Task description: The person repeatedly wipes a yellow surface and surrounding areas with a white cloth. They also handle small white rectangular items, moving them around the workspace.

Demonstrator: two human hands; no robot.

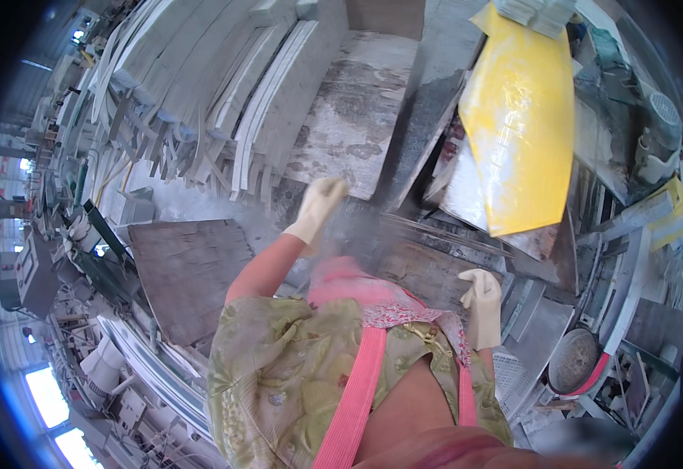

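Note:
My left hand, in a cream glove, is raised in front of me with its fingers loosely apart and nothing in it. It hovers over the near end of a stained grey stone slab, with a haze of dust around it. My right hand, also gloved, hangs lower at the right with fingers pointing down and holds nothing. It is nearest to dark stone strips and a white perforated crate. A green patterned top and pink apron straps fill the lower middle.
A large glossy yellow panel leans at the upper right. Curved white stone mouldings are stacked at the upper left. A brown board lies at the left, a round grey disc at the lower right. Machinery and clutter line both sides.

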